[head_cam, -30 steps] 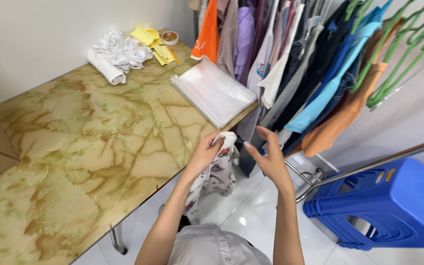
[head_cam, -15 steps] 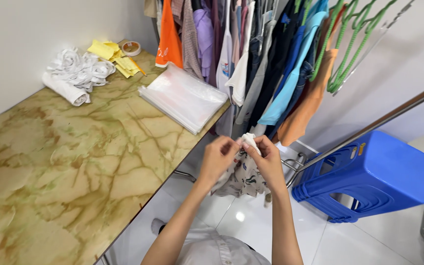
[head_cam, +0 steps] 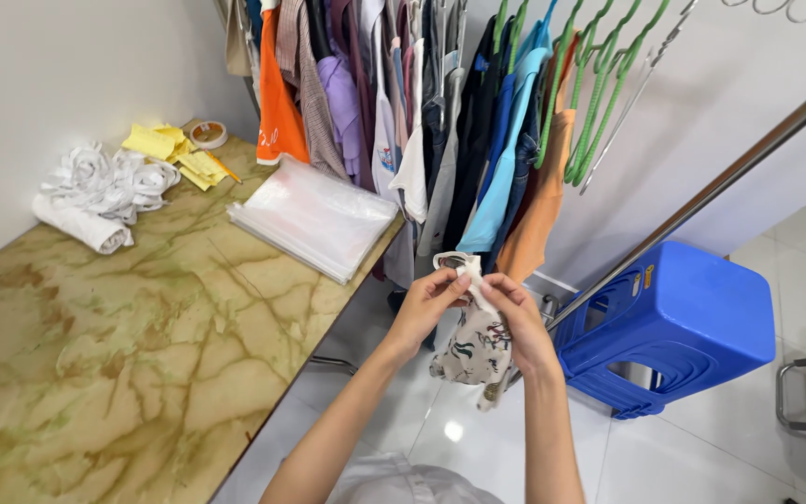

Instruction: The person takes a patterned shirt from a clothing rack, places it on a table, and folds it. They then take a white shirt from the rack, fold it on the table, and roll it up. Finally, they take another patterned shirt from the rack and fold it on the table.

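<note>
A small pale patterned garment hangs between my two hands in front of me, above the white tiled floor. My left hand pinches its upper edge from the left. Just right of it, my right hand grips the same top edge, fingers closed on the cloth. The rest of the garment dangles below my hands. A white band or collar of it sticks up above my fingers.
A marble-patterned table lies left, with a stack of clear plastic bags, crumpled white cloth, yellow paper and a tape roll. Clothes hang on a rack ahead. A blue plastic stool stands right.
My hands have come together on the garment's top edge and lifted it. The view has swung right, away from the table toward the rack and stool.
</note>
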